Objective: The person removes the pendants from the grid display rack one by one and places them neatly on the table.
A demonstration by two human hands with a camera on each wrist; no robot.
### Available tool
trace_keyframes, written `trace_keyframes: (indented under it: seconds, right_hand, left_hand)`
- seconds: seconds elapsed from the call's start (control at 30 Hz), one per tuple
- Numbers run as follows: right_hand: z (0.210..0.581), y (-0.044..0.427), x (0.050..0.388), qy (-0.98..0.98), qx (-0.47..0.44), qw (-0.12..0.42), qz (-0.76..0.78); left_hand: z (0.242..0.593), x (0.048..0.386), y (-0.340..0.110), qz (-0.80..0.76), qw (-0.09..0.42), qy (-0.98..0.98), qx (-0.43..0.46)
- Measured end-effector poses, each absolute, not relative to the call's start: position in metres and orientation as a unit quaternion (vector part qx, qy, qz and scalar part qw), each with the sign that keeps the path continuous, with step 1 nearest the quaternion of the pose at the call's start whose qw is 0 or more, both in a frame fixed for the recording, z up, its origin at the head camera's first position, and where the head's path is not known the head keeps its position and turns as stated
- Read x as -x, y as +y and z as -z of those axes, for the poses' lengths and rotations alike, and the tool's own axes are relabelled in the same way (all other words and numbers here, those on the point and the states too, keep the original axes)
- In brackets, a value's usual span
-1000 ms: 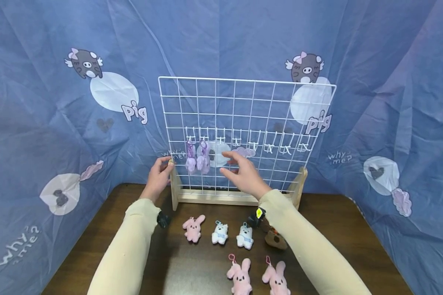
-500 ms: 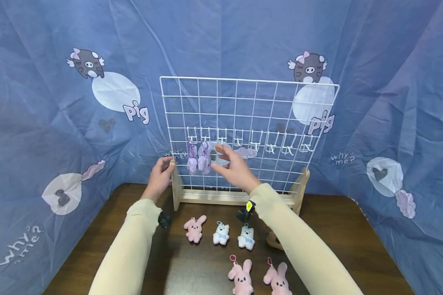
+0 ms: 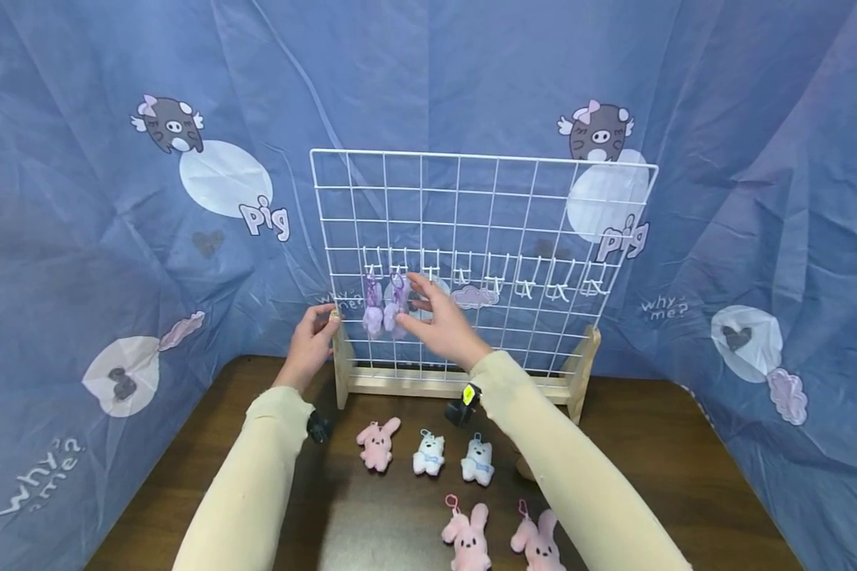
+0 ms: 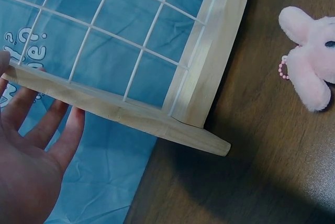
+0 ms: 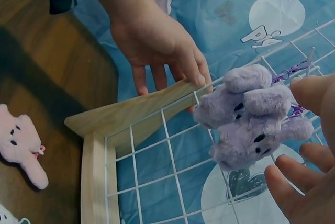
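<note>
Two purple plush bunny keychains hang side by side from hooks on a white wire grid rack (image 3: 478,214). My right hand (image 3: 439,321) is beside the right bunny (image 3: 396,313), its thumb and fingers spread. In the right wrist view a gap shows between those fingers and the plush bunnies (image 5: 241,130), while the thumb overlaps the nearer one; contact cannot be told. My left hand (image 3: 310,341) holds the left wooden upright (image 4: 104,103) of the rack, thumb on one side and fingers on the other. The left bunny (image 3: 373,317) hangs next to the left post.
Several white hooks (image 3: 524,285) line the grid to the right. On the brown table (image 3: 378,523) lie a pink bunny (image 3: 377,446), two white plush dogs (image 3: 428,456), two more pink bunnies (image 3: 467,543) in front, and a brown plush partly behind the right sleeve.
My right hand has moved left across the grid, up to the right purple bunny. The left hand has stayed on the wooden upright.
</note>
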State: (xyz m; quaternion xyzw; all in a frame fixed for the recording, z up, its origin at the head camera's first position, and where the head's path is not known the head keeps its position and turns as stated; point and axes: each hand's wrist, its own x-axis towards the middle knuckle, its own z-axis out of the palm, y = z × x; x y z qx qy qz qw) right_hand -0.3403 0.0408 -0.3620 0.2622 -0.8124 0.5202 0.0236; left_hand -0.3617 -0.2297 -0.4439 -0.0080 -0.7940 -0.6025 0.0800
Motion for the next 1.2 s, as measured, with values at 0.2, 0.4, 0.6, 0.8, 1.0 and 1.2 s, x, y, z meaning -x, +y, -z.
trace_keyframes:
  seconds: [0.2, 0.4, 0.6, 0.8, 1.0, 1.2]
  right_hand:
    - [0.3605, 0.0375, 0.3410, -0.810, -0.248, 0.025, -0.531]
    - [0.3601, 0.0374, 0.3400, -0.803, -0.239, 0.031, -0.544]
    - [0.3607, 0.0372, 0.3407, -0.801, -0.241, 0.028, -0.548]
    - [0.3596, 0.0363, 0.3415, -0.810, -0.237, 0.019, -0.536]
    - [0.3595, 0.0361, 0.3425, -0.824, -0.231, 0.014, -0.517]
    - [0.3588, 0.0350, 0.3420, -0.826, -0.224, 0.004, -0.517]
  left_hand:
    - [0.4437, 0.3609, -0.2284, 0.602, 0.082, -0.794, 0.007]
    - [0.4437, 0.3621, -0.2285, 0.606, 0.079, -0.791, 0.010]
    - [0.4439, 0.3621, -0.2277, 0.606, 0.082, -0.791, 0.007]
    - [0.4455, 0.3613, -0.2278, 0.606, 0.080, -0.791, 0.007]
    - [0.4446, 0.3602, -0.2280, 0.606, 0.076, -0.792, 0.007]
    - [0.4442, 0.3615, -0.2284, 0.609, 0.081, -0.789, 0.007]
